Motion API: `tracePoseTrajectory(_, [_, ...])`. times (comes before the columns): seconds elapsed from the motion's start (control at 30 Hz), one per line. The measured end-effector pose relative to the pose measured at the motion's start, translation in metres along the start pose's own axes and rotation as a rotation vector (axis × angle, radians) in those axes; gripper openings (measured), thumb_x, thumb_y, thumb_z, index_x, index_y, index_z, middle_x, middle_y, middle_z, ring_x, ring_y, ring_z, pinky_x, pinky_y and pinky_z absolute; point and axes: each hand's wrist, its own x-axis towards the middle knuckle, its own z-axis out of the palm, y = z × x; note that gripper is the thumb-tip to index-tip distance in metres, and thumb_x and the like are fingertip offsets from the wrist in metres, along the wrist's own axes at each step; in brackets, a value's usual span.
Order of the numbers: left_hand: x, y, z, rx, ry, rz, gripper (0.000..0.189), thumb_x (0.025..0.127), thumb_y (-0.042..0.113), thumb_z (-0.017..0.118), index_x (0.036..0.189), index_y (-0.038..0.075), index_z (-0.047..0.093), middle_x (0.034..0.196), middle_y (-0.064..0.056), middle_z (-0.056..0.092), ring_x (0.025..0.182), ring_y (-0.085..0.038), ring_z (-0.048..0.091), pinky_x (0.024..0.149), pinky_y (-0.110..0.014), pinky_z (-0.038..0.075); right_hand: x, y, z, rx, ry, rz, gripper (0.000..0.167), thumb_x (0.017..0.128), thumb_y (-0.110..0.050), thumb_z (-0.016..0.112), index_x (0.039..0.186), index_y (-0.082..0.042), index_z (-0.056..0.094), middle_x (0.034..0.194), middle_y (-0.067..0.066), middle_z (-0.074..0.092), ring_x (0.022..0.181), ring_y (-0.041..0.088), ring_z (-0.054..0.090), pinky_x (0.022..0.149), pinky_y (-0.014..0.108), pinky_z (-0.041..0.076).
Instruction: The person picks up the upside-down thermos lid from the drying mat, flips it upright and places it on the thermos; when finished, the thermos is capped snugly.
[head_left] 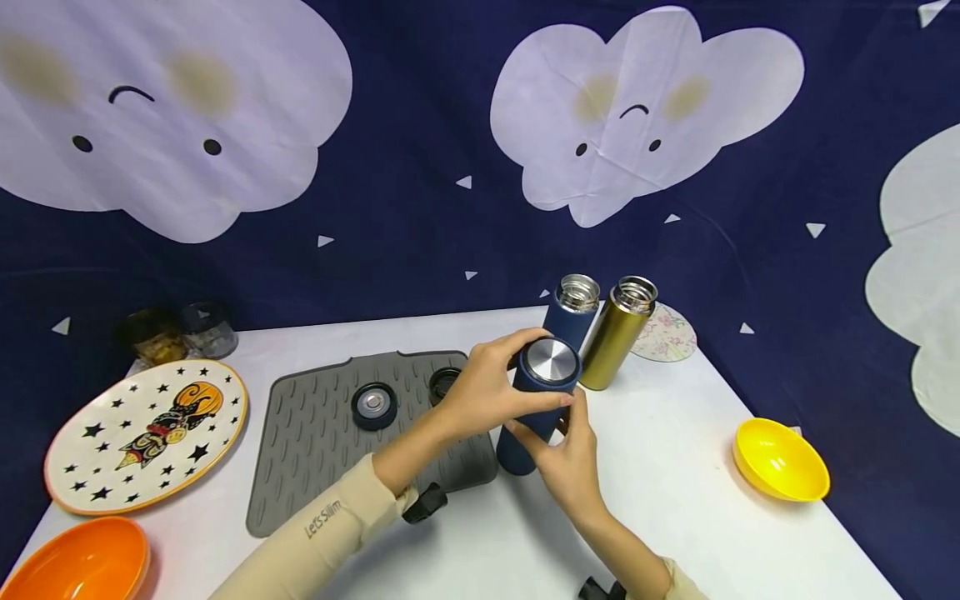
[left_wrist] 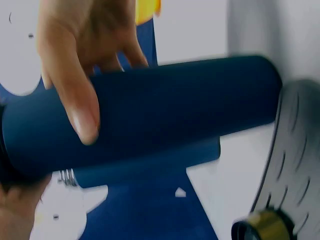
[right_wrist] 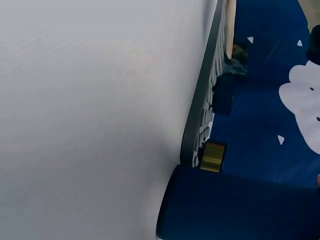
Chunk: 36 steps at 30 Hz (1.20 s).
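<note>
A dark blue thermos [head_left: 516,454] with a silver-topped lid [head_left: 552,360] stands tilted between both hands, its base near the edge of the grey mat. My left hand [head_left: 487,392] grips it at the lid, thumb and fingers on either side. Lower down, my right hand [head_left: 572,467] holds the body; in the left wrist view its thumb lies along the blue side. The right wrist view catches just the lower body of the thermos [right_wrist: 240,207]. Right behind are an open blue thermos [head_left: 564,321] and an open olive-gold thermos [head_left: 611,346], both showing bare steel necks.
The grey ridged mat [head_left: 315,450] carries a black lid with silver centre [head_left: 373,405] and a gold-sided lid [left_wrist: 270,226]. To the left are a patterned oval plate [head_left: 150,433], an orange bowl [head_left: 82,558] and two glasses [head_left: 212,333]. A yellow bowl [head_left: 780,458] and floral disc [head_left: 667,335] stand right.
</note>
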Motion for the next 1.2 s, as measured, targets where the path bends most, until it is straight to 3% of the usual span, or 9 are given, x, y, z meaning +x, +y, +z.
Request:
tracePoseTrajectory(0.2, [-0.002, -0.005, -0.009, -0.175, -0.164, -0.05, 0.089, 0.081, 0.017, 0.076, 0.157, 0.015, 0.028, 0.155, -0.008, 0.037, 0.145, -0.019, 0.032, 0.118, -0.053, 0.029, 0.0, -0.001, 0.001, -0.003, -0.002, -0.002, 0.071, 0.077, -0.01, 0.085, 0.137, -0.011, 0.046, 0.127, 0.003, 0.062, 0.116, 0.015, 0.058, 0.099, 0.048, 0.049])
tracePoseTrajectory(0.3, [-0.006, -0.003, 0.003, -0.053, -0.022, -0.086, 0.106, 0.075, 0.031, 0.082, 0.159, 0.019, 0.018, 0.152, -0.008, 0.032, 0.142, -0.021, 0.029, 0.114, -0.055, 0.031, 0.0, -0.001, 0.001, -0.012, -0.005, 0.004, 0.072, 0.077, -0.007, 0.084, 0.137, -0.01, 0.045, 0.128, 0.005, 0.061, 0.117, 0.017, 0.058, 0.098, 0.047, 0.049])
tracePoseTrajectory(0.4, [-0.008, -0.003, 0.015, 0.041, 0.187, -0.073, 0.101, 0.066, 0.036, 0.092, 0.148, 0.013, 0.037, 0.131, -0.006, 0.049, 0.123, -0.019, 0.048, 0.105, -0.044, 0.043, 0.001, -0.002, 0.001, -0.012, -0.011, 0.005, 0.072, 0.077, -0.005, 0.084, 0.137, -0.01, 0.044, 0.129, 0.008, 0.061, 0.119, 0.02, 0.057, 0.099, 0.048, 0.049])
tracePoseTrajectory(0.47, [-0.008, -0.005, 0.018, 0.022, 0.247, -0.022, 0.083, 0.067, 0.028, 0.092, 0.134, 0.007, 0.048, 0.121, -0.007, 0.057, 0.114, -0.019, 0.056, 0.103, -0.038, 0.047, 0.001, -0.002, 0.001, 0.0, -0.014, 0.007, 0.073, 0.078, -0.006, 0.084, 0.138, -0.011, 0.043, 0.129, 0.008, 0.06, 0.12, 0.02, 0.056, 0.1, 0.049, 0.048])
tracePoseTrajectory(0.6, [-0.007, -0.009, 0.011, -0.093, 0.125, 0.044, 0.063, 0.077, 0.016, 0.078, 0.134, 0.006, 0.052, 0.126, -0.007, 0.062, 0.118, -0.019, 0.059, 0.109, -0.039, 0.044, 0.001, 0.0, 0.001, 0.003, -0.014, 0.002, 0.072, 0.077, -0.009, 0.084, 0.137, -0.012, 0.044, 0.127, 0.005, 0.062, 0.116, 0.018, 0.058, 0.098, 0.049, 0.048])
tracePoseTrajectory(0.7, [-0.007, -0.01, 0.011, -0.106, 0.044, 0.029, 0.079, 0.078, 0.021, 0.078, 0.147, 0.011, 0.041, 0.14, -0.006, 0.053, 0.128, -0.018, 0.051, 0.113, -0.042, 0.038, 0.001, 0.0, 0.001, 0.006, -0.01, -0.003, 0.071, 0.077, -0.005, 0.084, 0.136, -0.011, 0.045, 0.126, 0.004, 0.062, 0.114, 0.016, 0.058, 0.097, 0.046, 0.049])
tracePoseTrajectory(0.87, [-0.005, -0.011, 0.016, -0.113, 0.101, -0.006, 0.091, 0.073, 0.022, 0.087, 0.148, 0.013, 0.037, 0.134, -0.008, 0.053, 0.123, -0.019, 0.053, 0.107, -0.038, 0.044, 0.0, 0.0, 0.001, 0.022, -0.014, -0.004, 0.072, 0.077, -0.002, 0.083, 0.137, -0.01, 0.045, 0.129, 0.005, 0.061, 0.117, 0.016, 0.057, 0.099, 0.046, 0.048])
tracePoseTrajectory(1.03, [-0.004, -0.014, 0.01, -0.349, -0.043, -0.009, 0.087, 0.077, 0.013, 0.067, 0.153, 0.009, 0.026, 0.152, -0.017, 0.04, 0.137, -0.028, 0.042, 0.116, -0.048, 0.031, 0.0, 0.0, 0.002, 0.031, -0.028, 0.011, 0.075, 0.077, -0.008, 0.084, 0.14, -0.01, 0.043, 0.129, 0.004, 0.06, 0.117, 0.017, 0.057, 0.1, 0.045, 0.046])
tracePoseTrajectory(1.2, [-0.006, -0.014, 0.018, -0.276, 0.038, -0.133, 0.081, 0.074, 0.021, 0.084, 0.142, 0.013, 0.041, 0.134, -0.006, 0.053, 0.12, -0.016, 0.054, 0.107, -0.038, 0.043, 0.0, 0.001, 0.001, 0.011, -0.009, 0.003, 0.071, 0.077, -0.004, 0.083, 0.138, -0.009, 0.046, 0.129, 0.004, 0.061, 0.117, 0.016, 0.056, 0.099, 0.041, 0.048])
